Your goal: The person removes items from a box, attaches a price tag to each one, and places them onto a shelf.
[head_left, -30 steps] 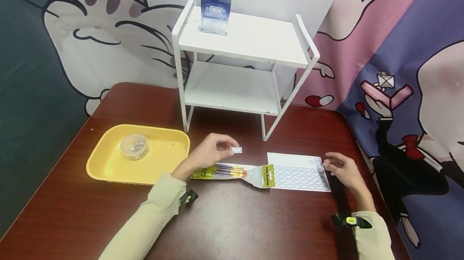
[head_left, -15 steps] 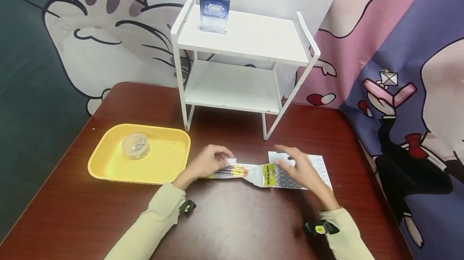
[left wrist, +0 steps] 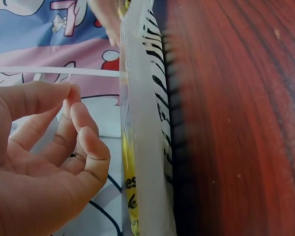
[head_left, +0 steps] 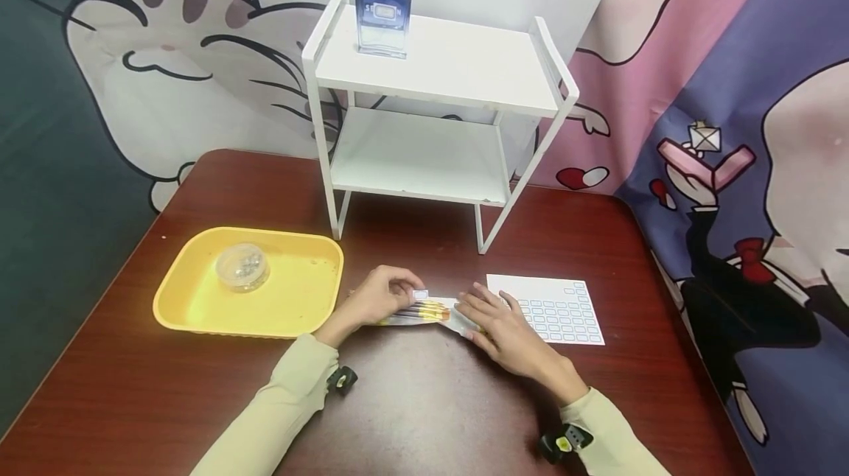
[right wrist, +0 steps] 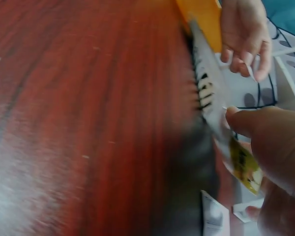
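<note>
My left hand pinches a small white sticker label with a blue border between thumb and fingertip. Just below that sticker lies a clear pack of artist brushes, flat on the table. My right hand rests on the clear right end of the pack with its fingers stretched out, hiding the green card there. In the right wrist view, the thumb lies against the brush pack. Partly behind the right hand is a white sheet of blue-bordered stickers.
A yellow tray stands at the left, with a round clear tub of small shiny pieces inside. Behind the hands rises a white two-tier rack, bearing a blue perfume bottle. Printed curtains hang behind the table.
My right hand has moved left from the sticker sheet's right edge onto the brush pack. My left hand has lowered the sticker and shifted slightly left, closer to the pack.
</note>
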### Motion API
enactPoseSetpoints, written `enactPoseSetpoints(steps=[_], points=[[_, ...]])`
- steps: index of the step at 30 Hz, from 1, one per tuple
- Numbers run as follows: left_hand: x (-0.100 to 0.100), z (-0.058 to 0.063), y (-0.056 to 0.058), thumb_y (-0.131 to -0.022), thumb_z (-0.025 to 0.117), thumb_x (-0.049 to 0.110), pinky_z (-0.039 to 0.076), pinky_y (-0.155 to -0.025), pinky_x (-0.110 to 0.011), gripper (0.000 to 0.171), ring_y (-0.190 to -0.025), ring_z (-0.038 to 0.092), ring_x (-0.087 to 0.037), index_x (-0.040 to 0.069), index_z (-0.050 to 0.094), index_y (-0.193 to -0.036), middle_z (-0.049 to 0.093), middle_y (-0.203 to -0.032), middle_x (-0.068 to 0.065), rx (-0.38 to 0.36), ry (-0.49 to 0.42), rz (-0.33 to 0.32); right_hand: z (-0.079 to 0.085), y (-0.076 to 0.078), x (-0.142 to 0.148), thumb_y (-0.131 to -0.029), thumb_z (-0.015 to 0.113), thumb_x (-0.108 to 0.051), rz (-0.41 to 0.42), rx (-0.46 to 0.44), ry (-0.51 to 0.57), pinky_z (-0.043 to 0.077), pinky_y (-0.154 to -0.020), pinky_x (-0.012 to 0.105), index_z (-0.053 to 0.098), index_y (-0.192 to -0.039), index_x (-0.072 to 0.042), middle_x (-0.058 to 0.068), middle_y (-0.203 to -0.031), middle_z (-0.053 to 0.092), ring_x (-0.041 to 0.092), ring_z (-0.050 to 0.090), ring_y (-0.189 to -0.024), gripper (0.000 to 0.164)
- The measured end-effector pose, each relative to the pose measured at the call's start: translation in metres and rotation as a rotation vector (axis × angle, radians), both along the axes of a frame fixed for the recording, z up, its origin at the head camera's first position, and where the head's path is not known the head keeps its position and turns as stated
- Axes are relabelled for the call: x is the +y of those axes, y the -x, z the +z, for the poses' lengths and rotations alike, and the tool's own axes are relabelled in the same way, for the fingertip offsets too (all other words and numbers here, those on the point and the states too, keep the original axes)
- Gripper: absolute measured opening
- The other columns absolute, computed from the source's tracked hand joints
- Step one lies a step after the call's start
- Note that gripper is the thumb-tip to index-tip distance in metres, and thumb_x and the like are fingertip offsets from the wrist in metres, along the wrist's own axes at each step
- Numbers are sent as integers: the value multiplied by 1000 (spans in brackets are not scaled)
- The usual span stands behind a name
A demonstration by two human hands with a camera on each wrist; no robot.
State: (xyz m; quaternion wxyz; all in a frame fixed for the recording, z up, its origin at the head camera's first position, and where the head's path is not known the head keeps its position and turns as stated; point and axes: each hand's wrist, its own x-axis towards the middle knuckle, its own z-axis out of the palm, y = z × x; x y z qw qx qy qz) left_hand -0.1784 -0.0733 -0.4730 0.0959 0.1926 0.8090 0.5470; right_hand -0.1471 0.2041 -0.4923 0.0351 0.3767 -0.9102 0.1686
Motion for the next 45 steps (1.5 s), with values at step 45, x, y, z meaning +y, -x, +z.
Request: enactPoseSetpoints(steps=[45], points=[[4, -16, -3, -79, 65, -5, 42, -63, -25, 19, -69, 53, -12, 6, 76, -90, 66, -76, -1, 184, 418, 2, -13, -3, -3, -92, 71, -27, -60, -54, -49, 37, -107, 66, 62, -136, -11, 15, -146, 56, 39, 44, -141, 48]])
